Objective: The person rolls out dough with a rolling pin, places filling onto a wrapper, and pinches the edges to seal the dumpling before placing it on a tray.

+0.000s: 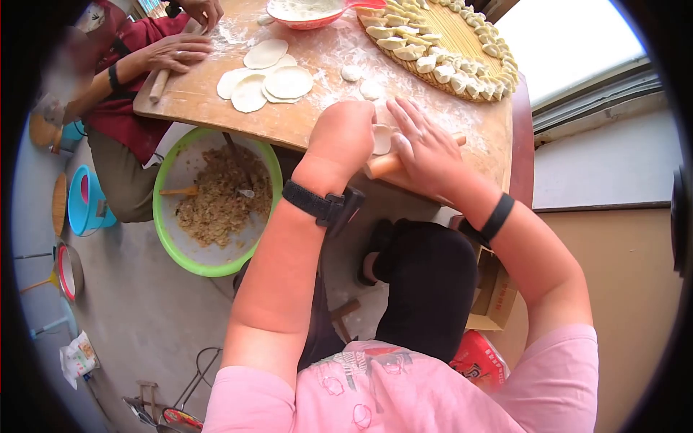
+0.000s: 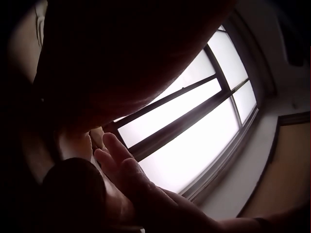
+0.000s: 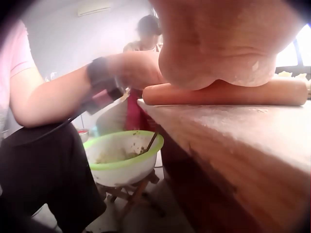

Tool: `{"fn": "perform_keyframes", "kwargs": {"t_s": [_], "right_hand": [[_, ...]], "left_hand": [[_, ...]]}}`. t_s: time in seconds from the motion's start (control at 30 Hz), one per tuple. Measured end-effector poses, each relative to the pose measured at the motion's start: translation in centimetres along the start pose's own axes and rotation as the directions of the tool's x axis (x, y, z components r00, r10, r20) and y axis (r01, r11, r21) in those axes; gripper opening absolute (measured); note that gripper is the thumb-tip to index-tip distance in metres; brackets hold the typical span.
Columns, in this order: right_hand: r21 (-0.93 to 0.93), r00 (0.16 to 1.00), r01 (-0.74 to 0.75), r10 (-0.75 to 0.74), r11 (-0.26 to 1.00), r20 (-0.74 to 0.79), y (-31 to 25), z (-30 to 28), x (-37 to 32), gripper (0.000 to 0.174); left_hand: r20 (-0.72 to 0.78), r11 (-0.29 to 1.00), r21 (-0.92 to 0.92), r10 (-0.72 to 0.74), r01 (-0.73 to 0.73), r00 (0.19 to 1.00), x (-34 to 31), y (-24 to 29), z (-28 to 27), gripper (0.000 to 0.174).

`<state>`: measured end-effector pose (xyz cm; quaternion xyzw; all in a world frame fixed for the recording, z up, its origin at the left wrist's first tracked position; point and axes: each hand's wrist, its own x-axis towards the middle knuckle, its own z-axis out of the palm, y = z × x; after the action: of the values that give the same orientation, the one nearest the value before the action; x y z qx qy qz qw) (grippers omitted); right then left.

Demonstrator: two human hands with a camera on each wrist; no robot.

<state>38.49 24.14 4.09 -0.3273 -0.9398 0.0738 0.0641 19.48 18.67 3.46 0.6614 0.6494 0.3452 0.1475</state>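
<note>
In the head view my left hand (image 1: 342, 133) has its fingers curled and pinches the edge of a small round dough wrapper (image 1: 382, 138). The right hand (image 1: 432, 153) lies with straight fingers over a wooden rolling pin (image 1: 382, 166), pressing it near the table's front edge. From the right wrist, the heel of that palm rests on top of the rolling pin (image 3: 286, 94), which lies on the floured table. Two small dough pieces, one of them a flattened piece (image 1: 371, 89), sit just beyond my hands. The left wrist view is mostly dark.
Rolled wrappers (image 1: 249, 92) overlap at the left of the wooden table (image 1: 195, 115). Behind stand a red bowl of flour (image 1: 307, 23) and a round woven tray (image 1: 462, 43) edged with dumplings. Another person's hand (image 1: 177, 52) rolls at the far left. A green-rimmed basin (image 1: 164, 238) holds filling below.
</note>
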Motion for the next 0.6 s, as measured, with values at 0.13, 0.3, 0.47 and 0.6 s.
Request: {"fn": "perform_keyframes", "kwargs": {"t_s": [0.13,0.3,0.47,0.6], "right_hand": [[-0.123,0.994,0.075,-0.083,0.990,-0.067,0.3,0.4,1.2,0.054],[-0.295,0.974,0.046,-0.109,0.954,-0.200,2.9,3.5,10.3,0.056],[0.013,0.973,0.045,-0.040,0.999,-0.225,1.1,1.9,5.7,0.055],[0.031,0.997,0.050,-0.048,0.998,-0.068,-0.4,-0.3,-1.5,0.059]], "left_hand": [[0.097,0.994,-0.059,-0.082,0.088,0.992,-0.4,0.0,-1.2,0.014],[0.101,0.994,0.018,-0.106,0.105,0.989,-0.4,0.4,-1.7,0.017],[0.021,0.996,0.079,-0.038,0.036,0.999,-0.3,0.1,-0.2,0.016],[-0.029,0.991,0.085,-0.098,0.100,0.995,0.2,-0.3,-0.9,0.014]]}}
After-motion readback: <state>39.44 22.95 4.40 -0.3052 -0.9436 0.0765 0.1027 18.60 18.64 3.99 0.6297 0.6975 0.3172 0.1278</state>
